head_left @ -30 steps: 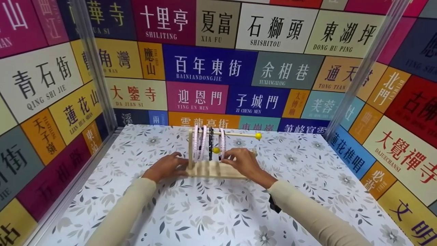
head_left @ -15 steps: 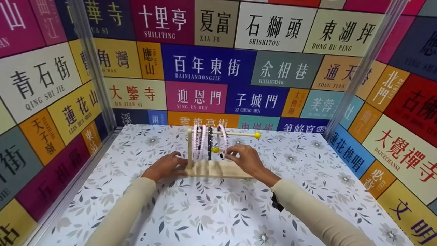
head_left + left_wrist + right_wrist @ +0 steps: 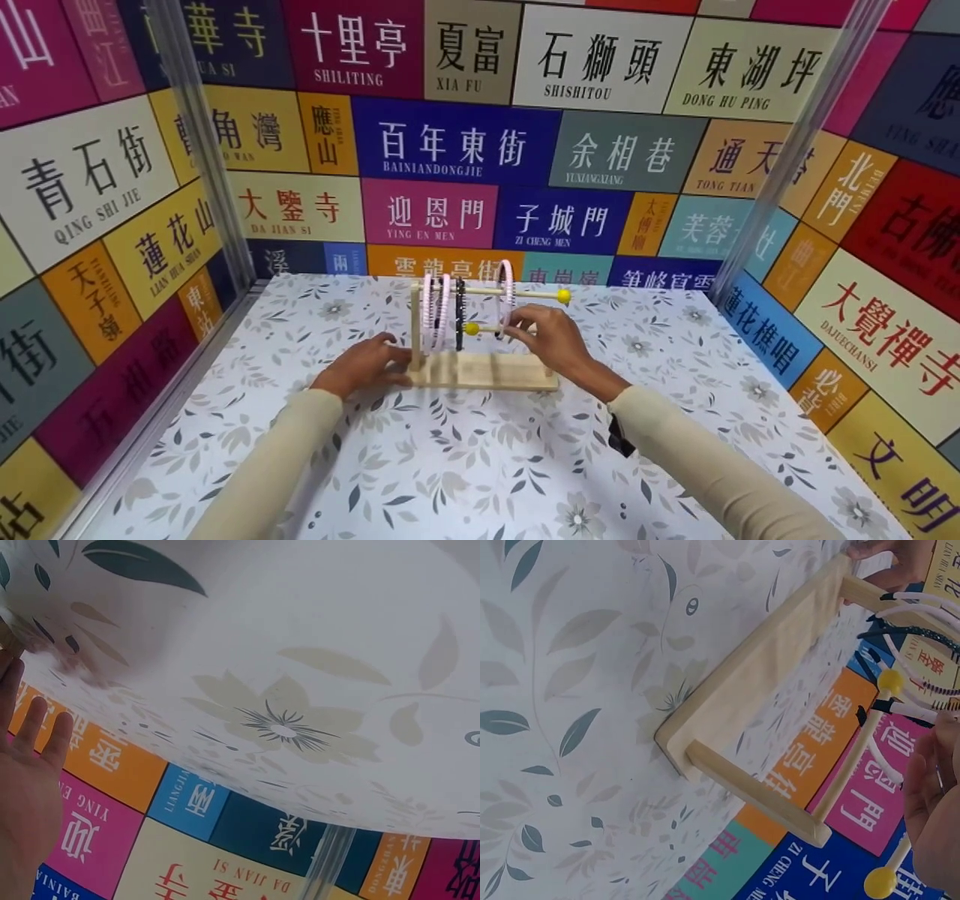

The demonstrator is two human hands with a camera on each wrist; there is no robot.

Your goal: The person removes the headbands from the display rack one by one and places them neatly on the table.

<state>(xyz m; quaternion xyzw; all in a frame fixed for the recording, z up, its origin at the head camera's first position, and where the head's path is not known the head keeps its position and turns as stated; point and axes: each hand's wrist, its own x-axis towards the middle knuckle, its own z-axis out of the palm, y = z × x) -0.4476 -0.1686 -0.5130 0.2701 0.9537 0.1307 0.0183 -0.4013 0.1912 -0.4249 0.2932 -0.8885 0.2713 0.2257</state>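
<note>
A wooden headband stand [image 3: 510,371] rests on the table, its two yellow-tipped rods pointing opposite ways. My left hand [image 3: 366,365] holds the left end of its base; in the left wrist view only part of that hand [image 3: 30,802] shows, fingers fairly straight. My right hand [image 3: 559,341] pinches the lower end of a pink headband [image 3: 508,289], whose top rises above the upper rod [image 3: 532,294]. In the right wrist view this headband [image 3: 911,712] has a black tip near the lower rod's yellow ball [image 3: 889,681]. Several pink headbands [image 3: 436,315] and a black one [image 3: 460,319] hang farther left.
A white cloth with a leaf and flower print covers the table [image 3: 420,465]. Panels with printed place names [image 3: 457,142] wall it in at the back and both sides, with clear corner posts [image 3: 780,165] between them.
My right hand has moved right and slightly up, drawing the pink headband along and away from the others. The headband's top now stands higher above the rod. My left hand keeps its place.
</note>
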